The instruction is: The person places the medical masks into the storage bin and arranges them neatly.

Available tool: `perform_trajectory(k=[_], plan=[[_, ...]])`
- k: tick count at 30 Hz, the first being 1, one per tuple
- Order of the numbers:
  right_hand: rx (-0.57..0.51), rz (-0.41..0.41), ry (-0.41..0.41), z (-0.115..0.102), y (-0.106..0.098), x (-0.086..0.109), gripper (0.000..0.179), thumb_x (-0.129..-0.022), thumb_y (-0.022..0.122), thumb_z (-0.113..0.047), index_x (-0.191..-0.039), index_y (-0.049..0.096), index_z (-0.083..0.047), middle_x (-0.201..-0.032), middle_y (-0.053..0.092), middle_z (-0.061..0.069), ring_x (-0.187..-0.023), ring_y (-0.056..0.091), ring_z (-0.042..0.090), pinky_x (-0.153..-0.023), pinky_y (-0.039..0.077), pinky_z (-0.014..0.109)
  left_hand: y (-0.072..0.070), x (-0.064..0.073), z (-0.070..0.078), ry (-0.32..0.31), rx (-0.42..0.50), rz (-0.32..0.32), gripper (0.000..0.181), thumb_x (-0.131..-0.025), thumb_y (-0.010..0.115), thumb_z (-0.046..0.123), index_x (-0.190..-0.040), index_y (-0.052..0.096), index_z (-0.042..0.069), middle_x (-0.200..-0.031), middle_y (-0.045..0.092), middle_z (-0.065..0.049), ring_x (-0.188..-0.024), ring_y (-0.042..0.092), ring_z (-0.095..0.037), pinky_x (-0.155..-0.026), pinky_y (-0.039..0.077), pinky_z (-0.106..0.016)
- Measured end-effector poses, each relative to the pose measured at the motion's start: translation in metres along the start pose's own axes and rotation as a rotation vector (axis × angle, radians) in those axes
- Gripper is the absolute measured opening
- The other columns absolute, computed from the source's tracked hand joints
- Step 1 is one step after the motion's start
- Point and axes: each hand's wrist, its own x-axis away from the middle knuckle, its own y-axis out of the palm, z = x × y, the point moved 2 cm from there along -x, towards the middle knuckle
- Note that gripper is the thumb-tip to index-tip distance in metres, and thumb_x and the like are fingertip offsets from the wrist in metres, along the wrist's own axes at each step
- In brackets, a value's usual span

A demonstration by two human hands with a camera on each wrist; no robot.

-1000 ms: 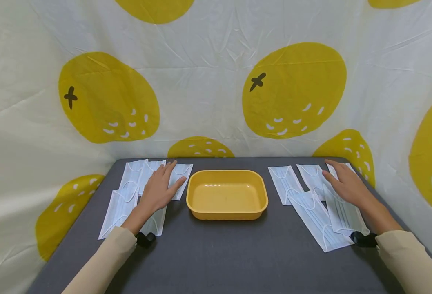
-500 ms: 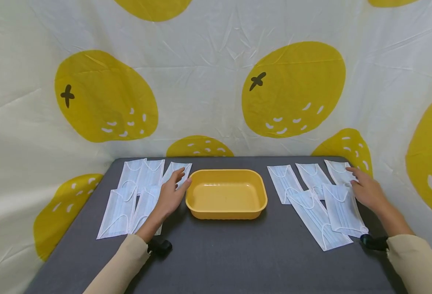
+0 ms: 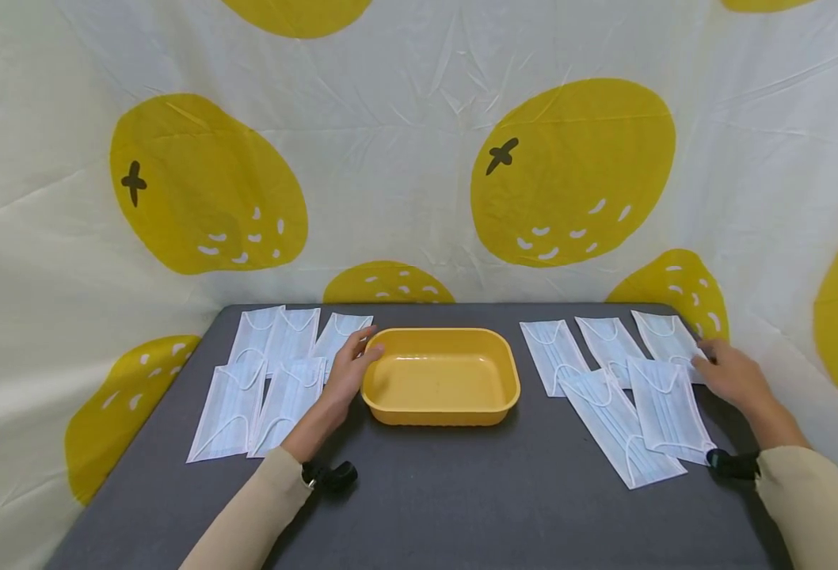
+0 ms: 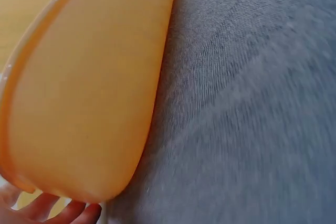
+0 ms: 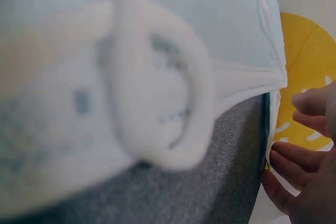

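In the head view my left hand point(image 3: 348, 368) is at the left end of a yellow plastic tray point(image 3: 440, 417), thumb overlapping its rim. Up close in the left wrist view, the fingers point(image 4: 71, 212) lie right at the tray's end wall, loosely bent. On the right, my right hand point(image 3: 736, 380) is beside a pale blue face mask point(image 3: 664, 336), fingertips right at its edge. The right wrist view shows the thumb and fingers point(image 5: 296, 163) spread apart near a mask's white edge, with nothing between them. The tray has nothing in it.
Several face masks point(image 3: 226, 412) lie flat on the dark grey table point(image 3: 462, 507) left of the tray. More masks point(image 3: 622, 431) overlap on the right. A white cloth point(image 3: 390, 182) with yellow fruit prints hangs behind the table.
My left hand has moved right from over the left masks to the tray. My right hand has drawn back and rightward from above the right masks to their outer edge.
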Motion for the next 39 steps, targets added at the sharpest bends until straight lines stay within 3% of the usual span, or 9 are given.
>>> perform_trajectory(k=[7,13,22,27,31,34,39], plan=[[0.030,-0.021,0.075,0.005,0.006,-0.009,0.049,-0.092,0.051,-0.018,-0.131,0.040,0.011,-0.124,0.037,0.042,-0.101,0.038,0.054,-0.089,0.035,0.073,0.008,-0.007,-0.006,-0.019,0.042,-0.007,0.049,-0.094,0.059,0.023,-0.142,0.045,0.023,-0.149,0.041,0.003,-0.138,0.038,-0.020,-0.117,0.029,-0.040],[-0.004,-0.026,0.056,0.008,0.004,-0.013,0.042,-0.087,0.055,-0.010,-0.125,0.050,0.009,-0.124,0.040,0.041,-0.100,0.038,0.052,-0.087,0.035,0.072,0.011,-0.010,-0.008,-0.037,0.071,-0.039,0.048,-0.097,0.051,0.015,-0.143,0.044,0.026,-0.153,0.035,0.005,-0.142,0.030,-0.019,-0.118,0.026,-0.043],[-0.076,-0.010,0.044,0.009,0.005,-0.015,0.045,-0.095,0.057,-0.028,-0.123,0.055,0.007,-0.123,0.040,0.041,-0.100,0.037,0.050,-0.085,0.035,0.067,0.010,-0.010,-0.012,-0.065,0.164,-0.132,0.053,-0.099,0.046,0.011,-0.149,0.035,0.025,-0.158,0.023,0.004,-0.145,0.024,-0.020,-0.119,0.023,-0.044],[-0.103,0.018,0.076,0.008,0.007,-0.020,0.044,-0.097,0.053,-0.027,-0.127,0.055,0.005,-0.128,0.038,0.039,-0.101,0.035,0.048,-0.086,0.037,0.066,0.009,-0.010,-0.015,-0.051,0.199,-0.134,0.060,-0.094,0.047,0.004,-0.149,0.034,0.024,-0.159,0.022,0.006,-0.145,0.022,-0.018,-0.119,0.022,-0.043],[-0.105,0.091,0.065,0.004,0.005,-0.022,0.040,-0.097,0.050,-0.022,-0.126,0.057,0.003,-0.126,0.043,0.037,-0.098,0.037,0.046,-0.071,0.043,0.049,0.009,-0.010,-0.018,-0.020,0.226,-0.123,0.064,-0.090,0.048,0.002,-0.149,0.035,0.024,-0.157,0.025,0.009,-0.144,0.023,-0.016,-0.118,0.023,-0.043],[-0.097,0.161,0.045,-0.001,0.001,-0.023,0.037,-0.095,0.050,-0.019,-0.123,0.061,0.003,-0.115,0.051,0.034,-0.091,0.041,0.041,-0.059,0.035,0.034,0.010,-0.010,-0.020,-0.005,0.241,-0.121,0.066,-0.089,0.047,0.000,-0.148,0.035,0.024,-0.157,0.025,0.008,-0.144,0.024,-0.017,-0.118,0.023,-0.043],[-0.103,0.249,0.018,-0.012,-0.007,-0.022,0.035,-0.094,0.050,-0.015,-0.120,0.063,0.005,-0.098,0.056,0.030,-0.075,0.046,0.034,-0.049,0.033,0.030,0.011,-0.010,-0.022,-0.007,0.250,-0.129,0.066,-0.089,0.046,0.001,-0.149,0.034,0.025,-0.158,0.024,0.007,-0.143,0.026,-0.018,-0.118,0.023,-0.042]])
